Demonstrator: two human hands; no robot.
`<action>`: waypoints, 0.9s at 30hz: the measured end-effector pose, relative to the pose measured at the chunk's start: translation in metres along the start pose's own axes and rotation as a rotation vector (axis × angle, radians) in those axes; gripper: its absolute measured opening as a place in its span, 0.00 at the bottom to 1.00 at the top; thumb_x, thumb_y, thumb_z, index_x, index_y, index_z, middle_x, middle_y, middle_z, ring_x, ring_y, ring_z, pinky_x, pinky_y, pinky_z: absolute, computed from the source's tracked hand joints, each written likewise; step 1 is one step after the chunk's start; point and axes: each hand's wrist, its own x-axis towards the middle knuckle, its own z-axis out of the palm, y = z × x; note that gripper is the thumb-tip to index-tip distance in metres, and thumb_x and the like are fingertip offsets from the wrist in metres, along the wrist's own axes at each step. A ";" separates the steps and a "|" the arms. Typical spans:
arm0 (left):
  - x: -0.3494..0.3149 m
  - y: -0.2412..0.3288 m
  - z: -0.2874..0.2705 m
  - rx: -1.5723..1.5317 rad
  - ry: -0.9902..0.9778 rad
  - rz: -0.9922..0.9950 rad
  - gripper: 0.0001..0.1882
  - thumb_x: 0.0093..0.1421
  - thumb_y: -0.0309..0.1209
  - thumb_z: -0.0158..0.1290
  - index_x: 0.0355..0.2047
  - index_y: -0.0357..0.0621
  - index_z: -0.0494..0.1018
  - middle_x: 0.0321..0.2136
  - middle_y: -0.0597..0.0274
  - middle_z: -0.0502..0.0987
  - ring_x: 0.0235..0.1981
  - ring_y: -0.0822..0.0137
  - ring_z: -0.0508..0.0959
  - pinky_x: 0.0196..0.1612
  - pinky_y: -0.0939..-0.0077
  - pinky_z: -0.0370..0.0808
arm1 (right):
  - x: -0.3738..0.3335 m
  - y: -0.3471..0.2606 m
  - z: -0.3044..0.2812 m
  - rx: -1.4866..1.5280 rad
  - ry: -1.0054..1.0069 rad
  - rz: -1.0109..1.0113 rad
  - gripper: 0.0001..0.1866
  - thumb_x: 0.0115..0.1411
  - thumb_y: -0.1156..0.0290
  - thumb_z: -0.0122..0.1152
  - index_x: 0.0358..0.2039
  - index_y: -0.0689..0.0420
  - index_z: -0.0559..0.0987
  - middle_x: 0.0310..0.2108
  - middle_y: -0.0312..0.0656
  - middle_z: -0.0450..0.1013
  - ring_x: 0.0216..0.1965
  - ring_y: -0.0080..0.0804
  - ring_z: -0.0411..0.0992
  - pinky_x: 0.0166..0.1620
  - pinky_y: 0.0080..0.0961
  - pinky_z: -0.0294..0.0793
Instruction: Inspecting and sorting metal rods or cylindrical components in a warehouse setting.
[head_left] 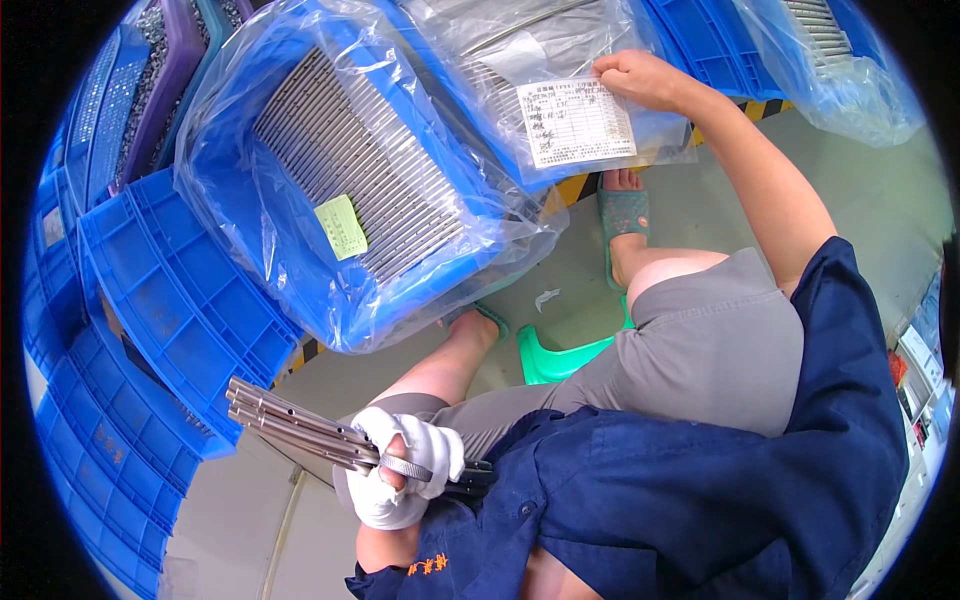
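Note:
In a white fingertip-less glove, my left hand (408,465) is closed around a bundle of thin metal tubes (300,425) with small holes. The bundle juts out to the left, low in front of my body; dark ends show behind the hand. A grey band lies across the thumb side. My bare right hand (645,80), arm stretched forward, pinches the upper right corner of a white printed form (577,125) with handwriting. The form lies over the plastic-lined bin at the far middle. Closer on the left, a blue bin (420,262) lined with clear plastic holds rows of metal rods (350,150).
A yellow-green slip (341,227) rests on the rods. Stacked blue crates (190,290) stand at the left, purple trays (165,95) behind them. Another plastic-lined bin (850,95) is at the far right. A green stool (560,358) is by my legs.

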 end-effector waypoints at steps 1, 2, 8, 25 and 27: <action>0.000 0.000 0.000 0.002 -0.006 -0.002 0.11 0.53 0.38 0.51 0.30 0.49 0.62 0.12 0.74 0.57 0.09 0.78 0.56 0.17 0.79 0.56 | 0.000 0.000 0.000 -0.001 -0.004 0.003 0.16 0.48 0.65 0.42 0.32 0.62 0.73 0.28 0.49 0.71 0.31 0.38 0.69 0.38 0.27 0.66; 0.000 0.000 -0.001 0.002 -0.006 -0.002 0.11 0.53 0.38 0.51 0.30 0.49 0.62 0.12 0.74 0.57 0.09 0.78 0.56 0.17 0.79 0.56 | 0.000 0.000 0.000 -0.001 -0.004 0.003 0.16 0.48 0.65 0.42 0.32 0.62 0.73 0.28 0.49 0.71 0.31 0.38 0.69 0.38 0.27 0.66; -0.001 0.000 -0.003 -0.009 -0.014 -0.004 0.12 0.53 0.39 0.51 0.30 0.49 0.62 0.12 0.74 0.58 0.09 0.78 0.56 0.17 0.79 0.56 | 0.001 0.002 0.001 0.002 0.000 -0.021 0.16 0.48 0.65 0.41 0.31 0.62 0.73 0.27 0.49 0.71 0.30 0.38 0.69 0.37 0.28 0.65; -0.003 0.000 -0.002 0.011 0.015 -0.007 0.12 0.52 0.39 0.52 0.30 0.49 0.62 0.12 0.74 0.58 0.09 0.78 0.57 0.17 0.78 0.57 | 0.003 0.004 0.005 0.053 0.048 -0.051 0.13 0.47 0.67 0.40 0.27 0.63 0.70 0.20 0.44 0.67 0.25 0.30 0.64 0.32 0.26 0.64; -0.002 -0.001 -0.004 0.003 0.016 -0.011 0.12 0.52 0.39 0.53 0.29 0.49 0.62 0.12 0.74 0.58 0.09 0.78 0.57 0.17 0.78 0.57 | 0.002 0.006 0.005 0.056 0.046 -0.052 0.13 0.47 0.67 0.40 0.27 0.63 0.70 0.20 0.44 0.67 0.25 0.30 0.64 0.32 0.26 0.64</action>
